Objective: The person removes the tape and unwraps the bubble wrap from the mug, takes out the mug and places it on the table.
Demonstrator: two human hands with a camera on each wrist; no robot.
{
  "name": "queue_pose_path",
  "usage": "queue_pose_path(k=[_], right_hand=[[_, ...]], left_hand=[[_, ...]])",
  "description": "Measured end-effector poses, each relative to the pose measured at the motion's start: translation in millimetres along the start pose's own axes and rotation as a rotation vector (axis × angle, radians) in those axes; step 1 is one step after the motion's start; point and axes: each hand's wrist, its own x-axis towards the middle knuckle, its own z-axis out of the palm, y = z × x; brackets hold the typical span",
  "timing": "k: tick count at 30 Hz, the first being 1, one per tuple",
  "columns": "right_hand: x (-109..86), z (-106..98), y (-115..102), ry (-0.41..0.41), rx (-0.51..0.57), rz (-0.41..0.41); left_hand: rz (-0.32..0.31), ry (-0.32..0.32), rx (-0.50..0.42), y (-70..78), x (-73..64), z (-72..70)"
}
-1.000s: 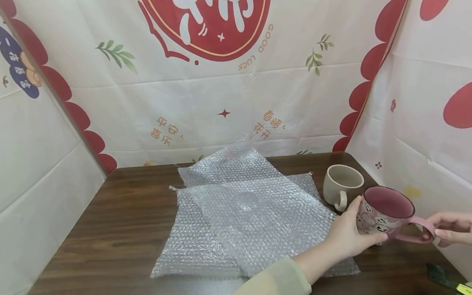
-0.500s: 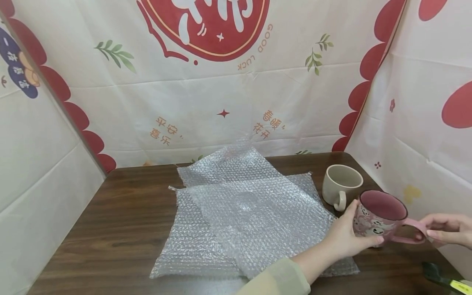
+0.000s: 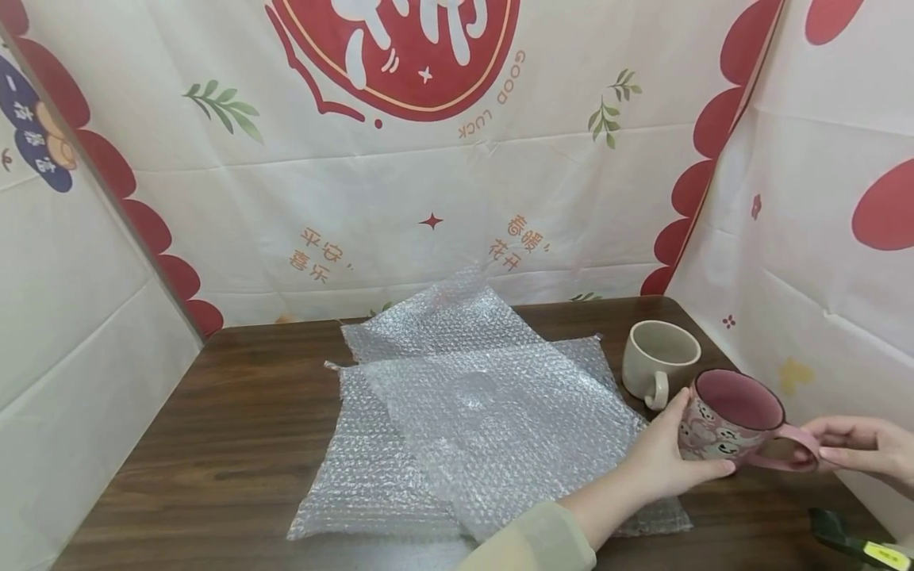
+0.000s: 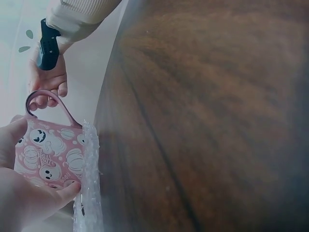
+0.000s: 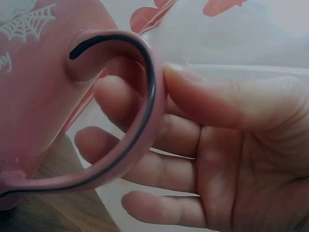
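Note:
A pink mug (image 3: 717,432) with white ghost and pumpkin figures is held slightly tilted at the right side of the table. Fingers and thumb of my left hand (image 3: 664,460) grip its body from the left. From the right, my right hand (image 3: 860,448) pinches the mug's looped handle (image 5: 140,125) between thumb and index finger. In the left wrist view the mug's underside borders on bubble wrap (image 4: 89,179); whether they touch cannot be told. Just behind the pink mug stands a beige mug (image 3: 653,369), upright, its handle facing forward.
Overlapping sheets of bubble wrap (image 3: 471,428) cover the middle of the brown wooden table (image 3: 214,444). A dark strap with a yellow label (image 3: 885,553) shows at the lower right. Printed cloth walls (image 3: 400,198) enclose the back and sides.
The pink mug has shifted a little left and slightly down, with both hands moving along. The bubble wrap and beige mug stay where they were.

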Motion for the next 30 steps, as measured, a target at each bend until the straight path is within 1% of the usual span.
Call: queue_pose_path(k=[3, 5, 10, 12, 16, 20, 22, 24, 27, 29, 30], right_hand=[[0.8, 0, 0, -0.005, 0.016, 0.005], [1.2, 0, -1, 0.011, 0.011, 0.031], [2.5, 0, -4, 0.055, -0.037, 0.091], [2.9, 1, -5, 0.082, -0.080, 0.083], [4.7, 2, -7, 0.130, -0.116, 0.063], [6.3, 2, -10, 0.153, -0.065, 0.070], [7.3, 3, -12, 0.158, -0.050, 0.074], [8.4, 4, -14, 0.175, -0.056, 0.069], [8.9, 6, -18, 0.246, -0.139, 0.094], [9.6, 6, -20, 0.290, -0.169, 0.117], [10.5, 7, -23, 0.320, -0.196, 0.145]], left_hand=[[-0.015, -0.007, 0.030, 0.0, -0.1, 0.4], [-0.019, -0.004, 0.049, 0.4, -0.2, 1.0], [0.015, 0.022, 0.094, 3.9, -0.4, 0.8], [0.027, 0.026, 0.101, 5.9, -0.6, -0.8], [0.021, 0.021, 0.066, 10.1, -1.2, -5.8], [-0.007, 0.026, 0.048, 14.5, -1.0, -10.2], [-0.034, 0.033, 0.053, 16.7, -1.4, -12.2], [-0.044, 0.038, 0.019, 17.5, -1.1, -13.8], [-0.041, 0.056, -0.009, 19.2, -1.1, -16.8], [-0.013, 0.067, 0.011, 20.6, -1.3, -20.0], [-0.003, 0.075, 0.041, 22.3, -1.8, -22.3]])
